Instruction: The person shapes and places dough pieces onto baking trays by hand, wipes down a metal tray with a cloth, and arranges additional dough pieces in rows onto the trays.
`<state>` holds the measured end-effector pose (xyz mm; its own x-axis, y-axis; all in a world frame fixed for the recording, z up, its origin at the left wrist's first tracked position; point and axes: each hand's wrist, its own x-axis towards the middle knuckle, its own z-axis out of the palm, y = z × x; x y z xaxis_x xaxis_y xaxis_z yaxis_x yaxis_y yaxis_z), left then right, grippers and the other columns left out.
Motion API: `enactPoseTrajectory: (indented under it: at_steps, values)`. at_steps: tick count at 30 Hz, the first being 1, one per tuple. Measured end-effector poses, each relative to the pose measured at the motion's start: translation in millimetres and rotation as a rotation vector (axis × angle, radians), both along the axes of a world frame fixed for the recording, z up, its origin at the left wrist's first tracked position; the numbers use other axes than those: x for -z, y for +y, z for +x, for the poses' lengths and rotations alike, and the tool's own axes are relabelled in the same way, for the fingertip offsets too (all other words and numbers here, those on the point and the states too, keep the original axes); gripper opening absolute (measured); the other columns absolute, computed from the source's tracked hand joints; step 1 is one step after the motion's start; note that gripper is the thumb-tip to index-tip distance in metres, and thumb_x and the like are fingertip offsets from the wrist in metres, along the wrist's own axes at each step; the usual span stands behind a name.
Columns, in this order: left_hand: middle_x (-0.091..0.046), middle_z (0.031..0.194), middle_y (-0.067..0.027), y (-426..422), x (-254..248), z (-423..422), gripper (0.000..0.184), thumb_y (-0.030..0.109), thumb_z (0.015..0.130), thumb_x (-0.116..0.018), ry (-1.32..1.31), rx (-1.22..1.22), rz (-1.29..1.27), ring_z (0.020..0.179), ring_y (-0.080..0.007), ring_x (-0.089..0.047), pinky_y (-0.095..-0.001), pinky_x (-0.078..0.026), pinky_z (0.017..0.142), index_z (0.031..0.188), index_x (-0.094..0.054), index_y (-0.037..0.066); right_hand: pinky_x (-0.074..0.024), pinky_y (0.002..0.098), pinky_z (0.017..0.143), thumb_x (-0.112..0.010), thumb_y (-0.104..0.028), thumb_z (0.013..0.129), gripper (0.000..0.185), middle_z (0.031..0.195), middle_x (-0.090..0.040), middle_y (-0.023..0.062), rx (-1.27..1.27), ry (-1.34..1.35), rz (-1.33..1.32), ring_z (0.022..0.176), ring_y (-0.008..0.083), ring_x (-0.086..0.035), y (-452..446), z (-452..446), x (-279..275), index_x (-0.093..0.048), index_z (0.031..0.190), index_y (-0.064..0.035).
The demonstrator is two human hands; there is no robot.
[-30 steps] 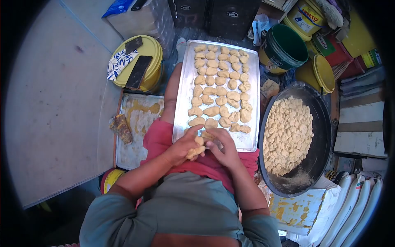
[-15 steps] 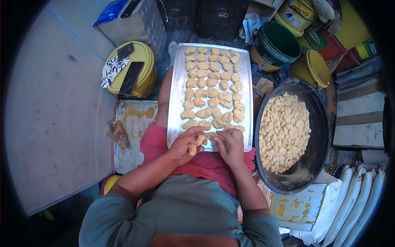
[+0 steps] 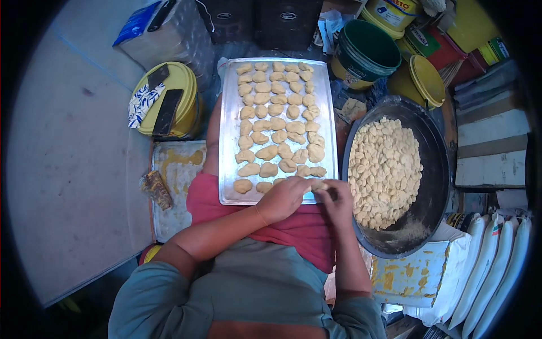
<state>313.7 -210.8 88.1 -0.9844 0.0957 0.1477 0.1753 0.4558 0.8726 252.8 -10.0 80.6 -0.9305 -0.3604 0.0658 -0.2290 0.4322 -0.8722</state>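
1. A pale, partly covered dough piece [image 3: 320,186] is pinched by the right hand [image 3: 339,201] over the tray [image 3: 228,141].
2. Its long axis is turned roughly crosswise.
3. The left hand [image 3: 283,200]: grip cannot be told.

The left forearm [image 3: 217,230] slants inward, the right forearm [image 3: 352,260] points forward. The left hand [image 3: 284,199] shows its back, fingers perhaps curled; just beside, the right hand [image 3: 339,204] bends its thumb toward its fingers.
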Motion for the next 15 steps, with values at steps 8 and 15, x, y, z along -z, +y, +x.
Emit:
enactPoseTrajectory:
  at_steps: [8,15]
  values:
    - [-0.066,0.106,0.0029,-3,22,-1,0.023,0.020,0.086,-0.058,0.168,0.029,-0.680,0.111,-0.0209,-0.056,-0.0391,-0.037,0.091,0.106,-0.068,0.015,-0.0423,0.0392,0.082,-0.076,-0.013,0.076,0.025,0.096,-0.066,0.0046,-0.085,0.365,0.312,0.094,0.0263,-0.060,-2,1,19,-0.070,0.100,-0.0113]
    - [-0.061,0.122,-0.0029,-18,10,10,0.027,0.021,0.085,-0.064,0.248,-0.058,-0.613,0.115,-0.0208,-0.053,-0.0408,-0.035,0.096,0.112,-0.068,0.016,-0.0429,0.0402,0.085,-0.074,-0.010,0.076,0.024,0.097,-0.065,0.0077,-0.084,0.348,0.326,0.095,0.0275,-0.060,-22,-1,-13,-0.069,0.099,-0.0093]
